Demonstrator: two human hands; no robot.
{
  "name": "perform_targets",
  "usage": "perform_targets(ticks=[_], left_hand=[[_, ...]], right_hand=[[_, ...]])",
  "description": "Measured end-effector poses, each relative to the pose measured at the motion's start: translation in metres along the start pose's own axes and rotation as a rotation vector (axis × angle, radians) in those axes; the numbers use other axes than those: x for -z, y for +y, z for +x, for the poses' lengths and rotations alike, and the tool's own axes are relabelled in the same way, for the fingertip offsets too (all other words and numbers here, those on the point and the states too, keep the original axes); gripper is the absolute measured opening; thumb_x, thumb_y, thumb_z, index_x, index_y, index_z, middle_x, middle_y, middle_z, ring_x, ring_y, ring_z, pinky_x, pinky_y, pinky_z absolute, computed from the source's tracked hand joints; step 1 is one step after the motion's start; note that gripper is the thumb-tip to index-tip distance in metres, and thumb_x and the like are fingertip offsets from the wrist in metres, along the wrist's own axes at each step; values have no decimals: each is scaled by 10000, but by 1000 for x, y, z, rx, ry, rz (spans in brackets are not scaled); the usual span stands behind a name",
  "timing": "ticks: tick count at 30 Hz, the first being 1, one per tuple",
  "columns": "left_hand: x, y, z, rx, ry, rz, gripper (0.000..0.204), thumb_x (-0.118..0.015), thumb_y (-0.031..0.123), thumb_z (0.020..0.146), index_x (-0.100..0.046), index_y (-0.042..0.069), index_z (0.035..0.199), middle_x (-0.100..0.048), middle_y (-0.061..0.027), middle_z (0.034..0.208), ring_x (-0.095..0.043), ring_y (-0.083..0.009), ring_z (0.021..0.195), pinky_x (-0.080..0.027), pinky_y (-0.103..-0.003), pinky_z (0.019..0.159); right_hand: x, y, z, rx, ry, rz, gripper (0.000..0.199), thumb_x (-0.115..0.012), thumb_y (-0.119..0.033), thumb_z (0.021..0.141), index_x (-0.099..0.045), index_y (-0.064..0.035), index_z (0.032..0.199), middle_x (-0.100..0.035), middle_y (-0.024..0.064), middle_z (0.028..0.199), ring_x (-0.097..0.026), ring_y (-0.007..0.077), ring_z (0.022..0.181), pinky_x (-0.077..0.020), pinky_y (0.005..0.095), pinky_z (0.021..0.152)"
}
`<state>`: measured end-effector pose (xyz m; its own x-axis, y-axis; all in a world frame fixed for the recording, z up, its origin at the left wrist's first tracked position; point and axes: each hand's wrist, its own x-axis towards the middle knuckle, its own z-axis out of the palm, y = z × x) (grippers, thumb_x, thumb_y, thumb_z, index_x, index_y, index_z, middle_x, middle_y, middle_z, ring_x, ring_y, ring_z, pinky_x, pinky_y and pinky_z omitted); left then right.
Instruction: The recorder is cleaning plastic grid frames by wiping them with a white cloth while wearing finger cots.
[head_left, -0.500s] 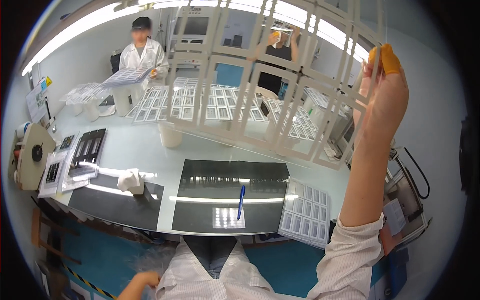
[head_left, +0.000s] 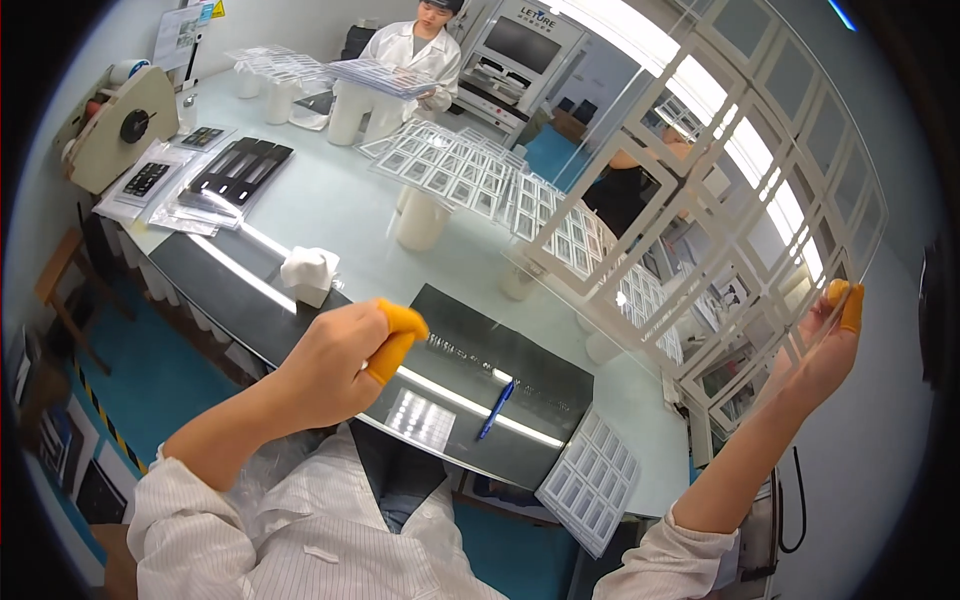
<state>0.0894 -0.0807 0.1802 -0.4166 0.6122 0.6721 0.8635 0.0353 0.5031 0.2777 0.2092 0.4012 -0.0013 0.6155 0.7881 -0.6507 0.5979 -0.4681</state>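
My right hand [head_left: 832, 335], with yellow finger cots, pinches the edge of a large clear sheet [head_left: 722, 215]. Rows of pale rectangular frames cover this sheet, and the room shows through it. It is held up and tilted above the table's right side. My left hand [head_left: 345, 360] is raised over the table's front edge, its thumb and forefinger in yellow cots and its fingers curled closed. Nothing shows between them. Beyond it, on a dark mat [head_left: 540, 385], lie a blue pen [head_left: 497, 408] and a small translucent patterned sheet [head_left: 421, 418].
A stack of framed panels [head_left: 592, 480] overhangs the front edge at right. More panels [head_left: 450, 170] rest on white cylinders [head_left: 424, 220] further back. A tissue box [head_left: 310, 275], black strips [head_left: 242, 172] and a tape dispenser [head_left: 125, 125] stand left. Another person [head_left: 410, 55] holds panels across the table.
My left hand has come up from beside my lap to above the table's front edge. The clear sheet and my right hand have shifted right and lower in view; the view has also turned.
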Motion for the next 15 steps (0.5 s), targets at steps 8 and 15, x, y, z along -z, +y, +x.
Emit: perform_targets(ticks=[8, 15], left_hand=[[-8, 25, 43, -22, 246, -797, 99, -596, 31, 864, -552, -19, 937, -602, -61, 827, -557, -88, 675, -454, -205, 610], [-5, 37, 49, -114, 265, -712, 123, -611, 2, 843, -566, -19, 955, -606, -50, 807, -560, -65, 693, -461, -190, 624]], right_hand=[[12, 11, -7, -8, -6, -23, 213, -573, -174, 899, -576, 32, 950, -552, 65, 865, -526, 144, 810, -438, 251, 836], [26, 19, -8, -27, 4, -69, 216, -561, -171, 905, -569, 36, 965, -546, 74, 868, -532, 155, 815, -439, 259, 863]])
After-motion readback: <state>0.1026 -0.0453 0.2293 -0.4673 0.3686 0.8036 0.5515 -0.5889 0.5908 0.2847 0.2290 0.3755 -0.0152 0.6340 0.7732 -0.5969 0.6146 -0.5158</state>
